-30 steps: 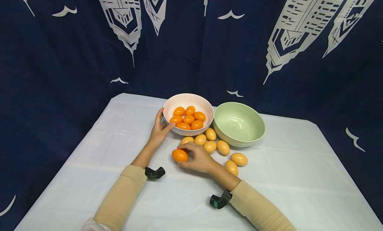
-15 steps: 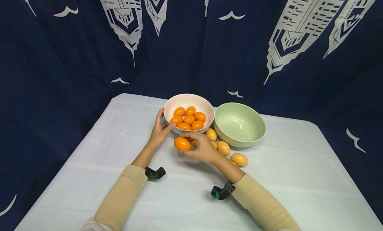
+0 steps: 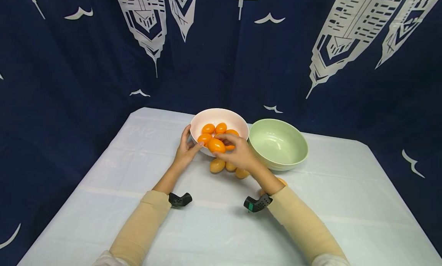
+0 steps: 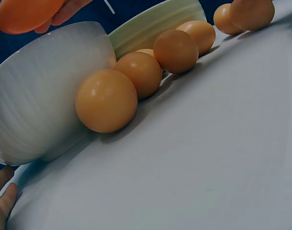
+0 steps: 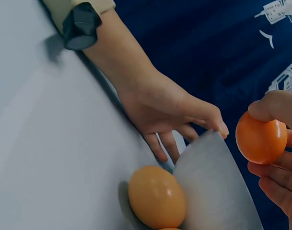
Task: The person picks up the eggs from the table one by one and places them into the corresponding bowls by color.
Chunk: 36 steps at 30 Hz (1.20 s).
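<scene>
My right hand (image 3: 241, 151) pinches a bright orange egg (image 3: 216, 145) between thumb and fingers, above the near rim of the pink bowl (image 3: 235, 119). Several other orange eggs (image 3: 208, 128) lie inside that bowl, some hidden behind the hand. With its thumb at the rim and its fingers along the outside, my left hand (image 3: 185, 151) grips the pink bowl on its left. In the right wrist view the held egg shows clear of the bowl's edge. Tan eggs (image 3: 217, 165) rest on the table in front of the bowl; the left wrist view shows the closest tan egg (image 4: 106, 101) beside its wall.
A green bowl (image 3: 276, 137) with no eggs in it stands right of the pink one. Further tan eggs are partly covered by the right forearm. The white tablecloth (image 3: 214, 235) reaches back to a dark blue curtain (image 3: 214, 74) with white prints.
My right hand has lifted the orange egg from low over the table, moving it up and away to the pink bowl's near rim. The left hand keeps its grip on the bowl.
</scene>
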Each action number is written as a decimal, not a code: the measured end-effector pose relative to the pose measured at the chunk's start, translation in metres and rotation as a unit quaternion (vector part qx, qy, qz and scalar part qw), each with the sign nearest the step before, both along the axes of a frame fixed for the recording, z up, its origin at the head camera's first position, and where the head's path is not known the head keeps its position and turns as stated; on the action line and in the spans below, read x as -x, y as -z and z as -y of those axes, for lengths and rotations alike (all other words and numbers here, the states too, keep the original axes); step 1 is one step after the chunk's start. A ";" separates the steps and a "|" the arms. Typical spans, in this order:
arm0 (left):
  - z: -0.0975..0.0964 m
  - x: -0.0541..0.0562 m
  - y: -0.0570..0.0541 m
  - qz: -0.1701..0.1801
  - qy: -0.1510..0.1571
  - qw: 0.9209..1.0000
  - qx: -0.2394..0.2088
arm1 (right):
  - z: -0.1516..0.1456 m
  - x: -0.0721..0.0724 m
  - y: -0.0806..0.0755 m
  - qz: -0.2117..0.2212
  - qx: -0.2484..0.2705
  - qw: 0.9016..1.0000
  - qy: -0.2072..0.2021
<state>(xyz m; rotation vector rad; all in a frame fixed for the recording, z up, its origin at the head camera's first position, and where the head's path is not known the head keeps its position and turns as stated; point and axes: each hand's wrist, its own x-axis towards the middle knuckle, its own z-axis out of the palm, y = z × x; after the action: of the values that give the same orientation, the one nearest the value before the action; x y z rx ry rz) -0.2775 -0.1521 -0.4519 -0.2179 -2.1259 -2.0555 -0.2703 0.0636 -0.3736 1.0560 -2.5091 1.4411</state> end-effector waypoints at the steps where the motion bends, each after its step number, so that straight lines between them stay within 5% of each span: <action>1: 0.000 0.001 0.002 -0.001 -0.004 1.000 0.003 | 0.000 0.002 -0.001 0.007 -0.002 1.000 0.008; 16: 0.000 -0.001 0.001 0.009 -0.001 1.000 -0.002 | 0.005 0.042 0.005 0.065 -0.034 0.995 0.074; 22: 0.000 0.003 0.006 0.000 -0.011 1.000 -0.003 | 0.009 0.053 0.005 0.062 -0.091 0.989 0.100; 36: -0.002 0.003 0.006 -0.001 -0.019 1.000 -0.002 | 0.013 0.063 0.001 0.049 -0.227 0.969 0.085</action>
<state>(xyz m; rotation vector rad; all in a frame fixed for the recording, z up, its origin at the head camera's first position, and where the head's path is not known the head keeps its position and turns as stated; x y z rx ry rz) -0.2806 -0.1505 -0.4578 -0.1762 -2.1089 -2.0369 -0.3335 0.0502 -0.3746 0.8000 -3.0018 0.9156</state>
